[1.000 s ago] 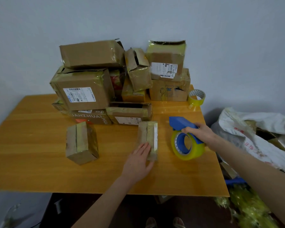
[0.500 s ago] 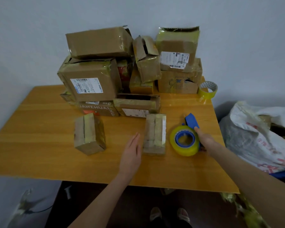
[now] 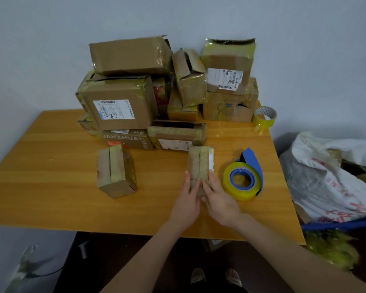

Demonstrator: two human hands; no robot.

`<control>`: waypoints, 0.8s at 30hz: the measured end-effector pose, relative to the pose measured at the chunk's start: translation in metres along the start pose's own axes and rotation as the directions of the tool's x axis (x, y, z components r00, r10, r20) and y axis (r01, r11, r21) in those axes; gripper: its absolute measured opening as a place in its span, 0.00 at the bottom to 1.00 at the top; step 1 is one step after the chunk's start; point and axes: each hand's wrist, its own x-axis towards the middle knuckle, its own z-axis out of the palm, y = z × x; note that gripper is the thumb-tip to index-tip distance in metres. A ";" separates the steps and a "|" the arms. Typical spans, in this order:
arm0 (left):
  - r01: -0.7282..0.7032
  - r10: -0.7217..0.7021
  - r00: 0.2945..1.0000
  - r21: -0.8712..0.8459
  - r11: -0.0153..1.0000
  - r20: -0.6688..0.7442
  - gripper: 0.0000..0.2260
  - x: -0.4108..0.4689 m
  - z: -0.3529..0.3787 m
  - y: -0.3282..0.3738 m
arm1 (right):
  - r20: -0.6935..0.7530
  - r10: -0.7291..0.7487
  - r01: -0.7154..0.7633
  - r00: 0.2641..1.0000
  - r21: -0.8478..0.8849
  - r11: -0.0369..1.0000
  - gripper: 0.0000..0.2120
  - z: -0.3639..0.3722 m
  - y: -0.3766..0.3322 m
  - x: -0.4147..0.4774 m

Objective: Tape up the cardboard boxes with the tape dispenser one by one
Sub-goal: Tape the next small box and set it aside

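Note:
A small taped cardboard box [image 3: 200, 161] lies in the middle of the wooden table [image 3: 51, 187]. My left hand [image 3: 188, 199] and my right hand [image 3: 218, 197] both rest on its near end with straight fingers, side by side. The blue tape dispenser [image 3: 244, 178] with its yellowish tape roll lies on the table just right of the box, untouched. A second small taped box [image 3: 115, 171] stands to the left, apart from both hands.
A pile of several worn cardboard boxes [image 3: 123, 102] fills the back of the table against the wall. A spare tape roll [image 3: 264, 117] sits at the back right. A white plastic bag [image 3: 330, 178] of scraps stands beside the table's right edge.
My right hand set the tape dispenser down on the table, let go and moved left onto the small box. My left hand shifted back onto the box's near end.

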 end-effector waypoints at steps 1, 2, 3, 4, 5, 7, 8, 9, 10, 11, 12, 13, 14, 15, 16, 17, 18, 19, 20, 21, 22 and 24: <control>0.040 -0.041 0.999 -0.064 0.997 -0.009 0.26 -0.001 -0.004 0.000 | -0.021 0.007 -0.006 1.000 0.079 0.997 0.28 -0.004 0.002 0.001; 0.101 -0.108 0.993 -0.133 0.986 -0.046 0.27 -0.001 -0.008 -0.001 | -0.062 0.040 -0.030 0.997 0.155 0.987 0.27 -0.008 0.005 0.002; 0.158 -0.183 0.976 -0.199 0.967 -0.118 0.27 -0.002 -0.012 -0.004 | -0.124 0.102 -0.073 0.987 0.219 0.973 0.26 -0.013 0.010 0.002; 0.204 -0.259 0.945 -0.262 0.943 -0.198 0.25 -0.002 -0.016 -0.006 | -0.186 0.176 -0.122 0.967 0.269 0.955 0.25 -0.017 0.016 0.002; 0.240 -0.327 0.912 -0.324 0.915 -0.247 0.21 -0.002 -0.019 -0.008 | -0.225 0.235 -0.159 0.946 0.310 0.937 0.23 -0.021 0.021 0.002; 0.304 -0.416 0.884 -0.411 0.859 -0.216 0.14 0.000 -0.023 -0.008 | -0.192 0.278 -0.195 0.941 0.364 0.911 0.22 -0.023 0.025 0.002; 0.319 -0.428 0.885 -0.431 0.844 -0.184 0.12 0.001 -0.022 -0.008 | -0.159 0.274 -0.197 0.948 0.383 0.902 0.23 -0.021 0.024 0.003; 0.324 -0.430 0.888 -0.440 0.837 -0.164 0.10 0.003 -0.022 -0.007 | -0.141 0.266 -0.191 0.954 0.403 0.895 0.24 -0.019 0.022 0.005; 0.325 -0.432 0.887 -0.447 0.833 -0.160 0.09 0.006 -0.021 -0.007 | -0.136 0.260 -0.182 0.956 0.418 0.890 0.25 -0.018 0.020 0.006; 0.333 -0.440 0.884 -0.450 0.829 -0.156 0.08 0.008 -0.022 -0.006 | -0.144 0.255 -0.172 0.956 0.428 0.887 0.25 -0.017 0.018 0.007; 0.338 -0.445 0.882 -0.451 0.826 -0.156 0.07 0.010 -0.022 -0.005 | -0.157 0.255 -0.166 0.954 0.432 0.886 0.25 -0.017 0.018 0.009; 0.340 -0.445 0.881 -0.441 0.830 -0.159 0.07 0.012 -0.022 -0.006 | -0.174 0.254 -0.159 0.951 0.430 0.889 0.24 -0.016 0.018 0.009; 0.339 -0.439 0.883 -0.417 0.843 -0.168 0.07 0.013 -0.023 -0.006 | -0.187 0.253 -0.157 0.949 0.415 0.896 0.24 -0.016 0.018 0.010; 0.337 -0.426 0.887 -0.381 0.861 -0.177 0.08 0.014 -0.024 -0.007 | -0.196 0.248 -0.156 0.949 0.391 0.907 0.23 -0.016 0.019 0.011; 0.332 -0.409 0.894 -0.342 0.879 -0.184 0.08 0.015 -0.025 -0.007 | -0.198 0.239 -0.157 0.951 0.358 0.920 0.23 -0.016 0.018 0.012; 0.320 -0.384 0.904 -0.299 0.899 -0.187 0.08 0.015 -0.026 -0.007 | -0.195 0.225 -0.155 0.955 0.320 0.935 0.23 -0.016 0.018 0.014; 0.305 -0.356 0.915 -0.251 0.918 -0.188 0.08 0.015 -0.027 -0.008 | -0.189 0.212 -0.155 0.959 0.277 0.948 0.23 -0.016 0.017 0.015; 0.295 -0.330 0.925 -0.192 0.936 -0.186 0.08 0.016 -0.028 -0.008 | -0.181 0.200 -0.157 0.963 0.230 0.960 0.22 -0.017 0.016 0.016; 0.294 -0.313 0.932 -0.127 0.947 -0.180 0.08 0.016 -0.029 -0.009 | -0.175 0.187 -0.157 0.967 0.174 0.972 0.22 -0.018 0.015 0.017; 0.298 -0.305 0.937 -0.069 0.952 -0.169 0.09 0.017 -0.030 -0.010 | -0.171 0.171 -0.154 0.970 0.106 0.982 0.21 -0.019 0.015 0.019; 0.300 -0.300 0.941 -0.019 0.954 -0.155 0.11 0.018 -0.032 -0.009 | -0.166 0.153 -0.150 0.974 0.033 0.988 0.20 -0.021 0.014 0.020; 0.269 -0.259 0.957 0.068 0.961 -0.129 0.19 0.021 -0.033 -0.008 | -0.151 0.118 -0.132 0.982 -0.087 0.987 0.20 -0.025 0.012 0.024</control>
